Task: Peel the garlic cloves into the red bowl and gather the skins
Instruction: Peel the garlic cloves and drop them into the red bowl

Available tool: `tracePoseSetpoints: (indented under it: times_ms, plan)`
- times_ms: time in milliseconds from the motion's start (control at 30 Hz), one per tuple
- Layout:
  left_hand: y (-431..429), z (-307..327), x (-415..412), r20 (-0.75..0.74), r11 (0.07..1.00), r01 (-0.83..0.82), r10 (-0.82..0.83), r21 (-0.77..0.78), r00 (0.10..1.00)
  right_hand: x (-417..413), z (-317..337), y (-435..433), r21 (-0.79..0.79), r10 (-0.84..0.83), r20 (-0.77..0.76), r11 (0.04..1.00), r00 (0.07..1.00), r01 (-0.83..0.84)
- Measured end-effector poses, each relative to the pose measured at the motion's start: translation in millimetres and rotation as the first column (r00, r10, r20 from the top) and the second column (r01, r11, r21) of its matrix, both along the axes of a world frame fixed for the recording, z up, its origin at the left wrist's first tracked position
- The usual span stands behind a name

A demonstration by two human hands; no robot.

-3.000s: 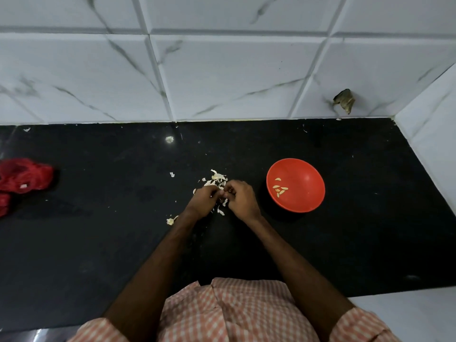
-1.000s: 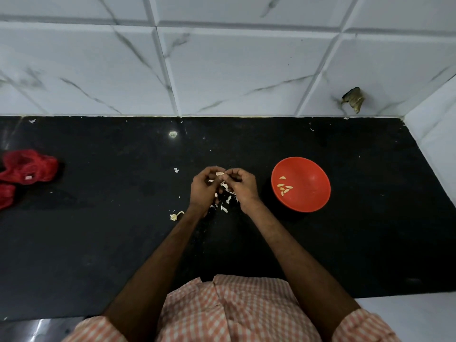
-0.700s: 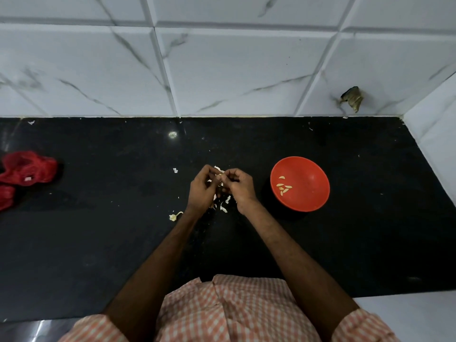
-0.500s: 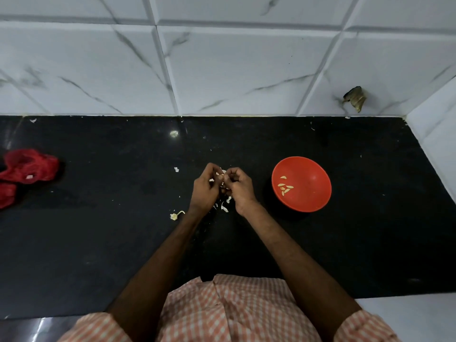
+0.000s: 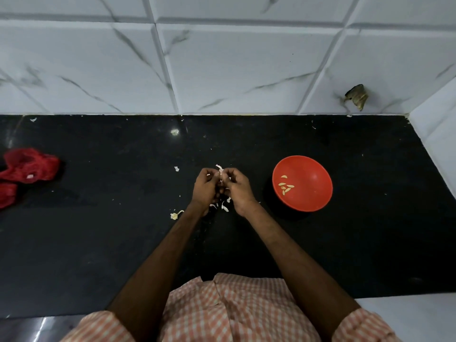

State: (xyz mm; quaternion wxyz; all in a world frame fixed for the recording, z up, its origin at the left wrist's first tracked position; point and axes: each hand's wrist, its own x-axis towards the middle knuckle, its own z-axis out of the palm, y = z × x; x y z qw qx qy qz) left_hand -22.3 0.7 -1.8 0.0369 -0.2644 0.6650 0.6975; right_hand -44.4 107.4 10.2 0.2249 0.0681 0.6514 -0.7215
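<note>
My left hand (image 5: 205,187) and my right hand (image 5: 236,188) meet fingertip to fingertip above the black counter, both pinching a small garlic clove (image 5: 221,172) with a flake of white skin sticking up from it. Loose garlic skins (image 5: 223,206) lie on the counter under and just behind my hands. The red bowl (image 5: 302,183) sits to the right of my right hand, with several peeled cloves (image 5: 285,186) inside it on its left side.
A garlic stem end (image 5: 175,215) lies left of my left wrist, and a skin scrap (image 5: 176,168) lies further back. A red mesh bag (image 5: 23,169) is at the far left. White marble tiles (image 5: 222,70) back the counter; a white wall (image 5: 439,134) bounds the right.
Over three seconds my hands have lifted slightly off the skin pile and kept working the clove between the fingertips. The bowl and its cloves have not moved.
</note>
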Motion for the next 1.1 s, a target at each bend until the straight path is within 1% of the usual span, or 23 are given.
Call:
tracePoseSetpoints:
  times_ms: [33,67,133,200,333,400,467,600,733,833,900,1100]
  plan:
    - [-2.5,-1.7,-1.7,0.006,1.000,-0.023,0.023,-0.015,1.000,0.2,-0.9,1.0,-0.034,-0.022,0.031,0.999,0.999,0.023]
    - [-4.2,-2.5,-2.9,0.002,0.998,-0.030,0.030,-0.053,1.000,0.5,-1.6,2.4,-0.035,-0.049,0.046,0.998,0.998,0.050]
    - [-6.0,-2.8,-2.8,-0.012,0.977,0.013,-0.016,-0.211,1.000,-0.5,-3.3,6.7,0.000,-0.105,0.037,0.994,0.994,0.105]
    - [-4.5,-3.2,0.4,-0.008,0.932,0.087,-0.096,-0.352,0.995,-2.1,-6.0,11.3,0.024,-0.138,0.016,0.990,0.990,0.137]
    - [-5.3,-2.7,5.1,0.060,0.815,0.189,-0.187,-0.548,0.980,-2.1,-8.5,16.7,0.088,-0.101,-0.074,0.990,0.992,0.107]
    - [-6.4,-0.2,5.2,0.074,0.769,0.213,-0.212,-0.603,0.975,-1.4,-9.8,18.3,0.133,-0.070,-0.126,0.987,0.990,0.087]
    - [-4.9,3.3,5.1,0.062,0.759,0.217,-0.228,-0.613,0.972,-1.5,-11.2,19.0,0.183,-0.052,-0.170,0.980,0.984,0.083]
    - [-3.6,6.7,5.6,-0.006,0.787,0.182,-0.230,-0.590,0.973,-3.9,-10.2,18.7,0.307,0.012,-0.281,0.948,0.960,0.078]
    - [-4.9,8.0,4.8,-0.011,0.793,0.174,-0.222,-0.584,0.975,-4.3,-4.7,16.6,0.337,0.056,-0.301,0.940,0.952,0.051]
    - [-5.3,10.7,4.4,0.027,0.780,0.234,-0.268,-0.580,0.963,-5.7,-2.8,17.5,0.331,0.063,-0.288,0.943,0.956,0.037]
    - [-6.0,10.9,3.5,0.018,0.796,0.250,-0.288,-0.552,0.957,-6.6,-1.8,18.2,0.309,0.061,-0.258,0.951,0.964,0.023]
    - [-4.5,15.3,2.9,-0.100,0.881,0.168,-0.235,-0.443,0.967,-8.8,4.2,15.8,0.218,0.021,-0.152,0.976,0.988,0.012]
